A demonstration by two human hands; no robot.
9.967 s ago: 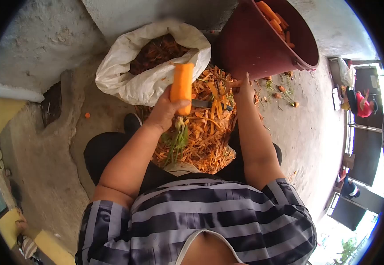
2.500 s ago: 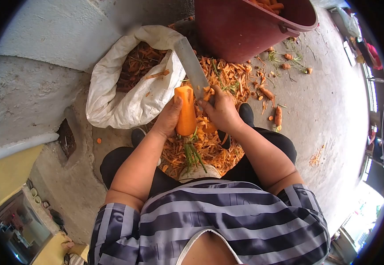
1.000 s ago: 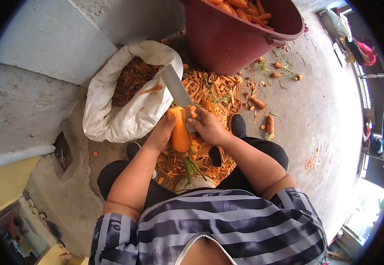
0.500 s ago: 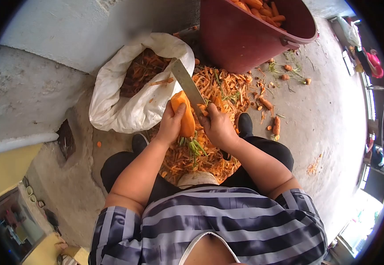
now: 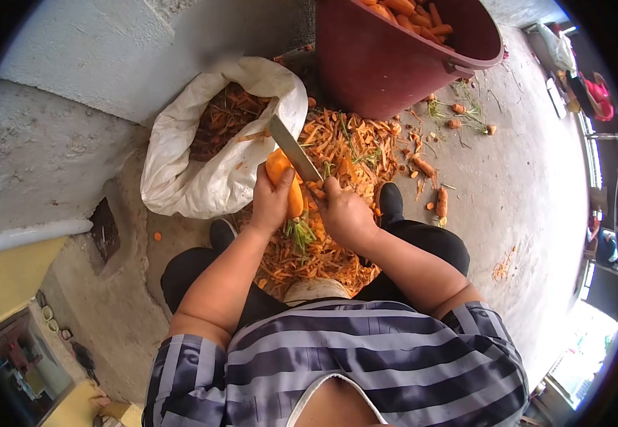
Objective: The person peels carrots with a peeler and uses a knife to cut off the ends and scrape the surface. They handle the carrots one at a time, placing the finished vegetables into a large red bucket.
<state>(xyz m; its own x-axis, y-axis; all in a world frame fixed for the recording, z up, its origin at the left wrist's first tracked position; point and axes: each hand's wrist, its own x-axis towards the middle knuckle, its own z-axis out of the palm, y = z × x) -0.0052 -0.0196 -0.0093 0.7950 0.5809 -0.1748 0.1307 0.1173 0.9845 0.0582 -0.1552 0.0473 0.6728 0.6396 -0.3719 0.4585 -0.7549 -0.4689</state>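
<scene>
My left hand (image 5: 269,201) grips a large orange carrot (image 5: 281,171), tip pointing away from me and green stalks (image 5: 299,232) hanging below the hand. My right hand (image 5: 343,215) holds a knife by its handle. The long grey blade (image 5: 291,147) lies against the carrot's upper right side and points up and left toward the sack. Both hands are close together above a heap of orange peelings (image 5: 337,146) on the floor between my feet.
A white sack (image 5: 181,171) with peelings inside stands open at the left. A dark red tub (image 5: 387,64) holding several carrots stands at the top. Loose carrot ends (image 5: 441,201) lie on the concrete floor at the right. A grey wall (image 5: 88,57) runs behind the sack.
Ten seconds ago the carrot was held up high and my right hand reached toward the tub. Since then the knife has been working along the carrot; in the last half second the blade slid down slightly.
</scene>
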